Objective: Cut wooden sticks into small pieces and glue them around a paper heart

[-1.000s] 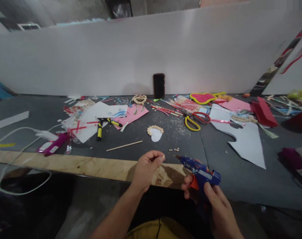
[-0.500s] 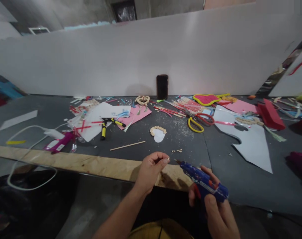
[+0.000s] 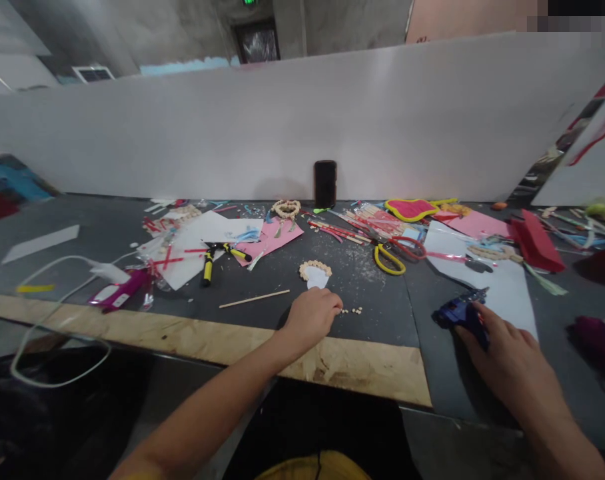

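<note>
My left hand [image 3: 313, 315] is closed in a pinch over the near edge of a small white paper shape [image 3: 316, 277]. Whatever lies between its fingertips is hidden. Pale wooden pieces [image 3: 310, 264] form a scalloped border along the far side of the paper. A few loose wooden pieces [image 3: 356, 311] lie just right of my left fingertips. Over on the right, my right hand [image 3: 507, 350] is wrapped around the handle of a blue glue gun [image 3: 457, 311]. The glue gun is low at the table, its nozzle by a large white sheet.
Yellow-and-red-handled scissors [image 3: 390, 257], a thin wooden stick [image 3: 255, 298] and yellow-black pliers [image 3: 208, 263] lie around the work. A phone [image 3: 325, 184] leans on the white partition [image 3: 207, 140]. At left are a purple device [image 3: 120, 291] and a white cable [image 3: 37, 383].
My left hand has moved forward from the table edge to the paper shape. My right hand has carried the glue gun to the right and lowered it toward the table.
</note>
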Demonstrator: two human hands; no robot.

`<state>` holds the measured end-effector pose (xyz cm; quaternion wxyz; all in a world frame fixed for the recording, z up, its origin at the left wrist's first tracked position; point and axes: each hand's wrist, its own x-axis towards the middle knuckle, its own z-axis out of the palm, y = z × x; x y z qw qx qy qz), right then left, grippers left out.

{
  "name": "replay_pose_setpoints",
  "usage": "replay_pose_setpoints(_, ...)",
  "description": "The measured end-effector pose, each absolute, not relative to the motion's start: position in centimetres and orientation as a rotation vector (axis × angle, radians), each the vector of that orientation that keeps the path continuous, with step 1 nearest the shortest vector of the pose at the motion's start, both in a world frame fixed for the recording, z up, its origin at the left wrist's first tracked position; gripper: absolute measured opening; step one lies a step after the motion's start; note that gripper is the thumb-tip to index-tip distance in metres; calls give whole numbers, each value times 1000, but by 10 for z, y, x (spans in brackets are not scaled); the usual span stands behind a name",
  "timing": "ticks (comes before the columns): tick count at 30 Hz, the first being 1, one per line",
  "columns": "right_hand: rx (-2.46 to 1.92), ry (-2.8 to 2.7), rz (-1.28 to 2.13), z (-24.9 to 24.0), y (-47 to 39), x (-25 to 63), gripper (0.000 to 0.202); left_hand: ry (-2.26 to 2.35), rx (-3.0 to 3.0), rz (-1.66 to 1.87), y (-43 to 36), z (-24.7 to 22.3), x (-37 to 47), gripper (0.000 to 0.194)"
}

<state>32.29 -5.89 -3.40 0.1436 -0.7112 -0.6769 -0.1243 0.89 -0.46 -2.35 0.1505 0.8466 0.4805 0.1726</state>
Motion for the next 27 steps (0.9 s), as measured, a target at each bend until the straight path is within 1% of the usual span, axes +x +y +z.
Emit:
replay_pose_setpoints(2,-2023,-1961,-403,-39,-59,326,51,1372,2455,451,3,-26,13,21)
replay_pose_setpoints(5,-1965,-1952,-409,-44,-60,330,52,1348,2488,398,8,-27,18,20)
replay_pose_setpoints(11,-1952,-1806,-312,-47,-69,338,66,1241,2537,345,5,-20,26,17)
replay_pose_setpoints(13,-1955,-1737,-238,-43,-76,340,68,1219,2549,344,7,-20,30,17)
replay_pose_setpoints(17,-2037,-1487,-45,-29,-102,344,55,1189,2564,373,15,-26,40,17)
replay_pose_setpoints(20,-2136,-1319,2,-23,-126,347,44,1182,2563,427,18,-28,49,22)
replay_pose_setpoints(23,-2137,-1344,-25,-26,-145,348,38,1164,2568,507,16,-25,58,30)
replay_pose_setpoints(27,-2083,-1446,-73,-35,-156,350,38,1073,2626,619,9,-21,75,31)
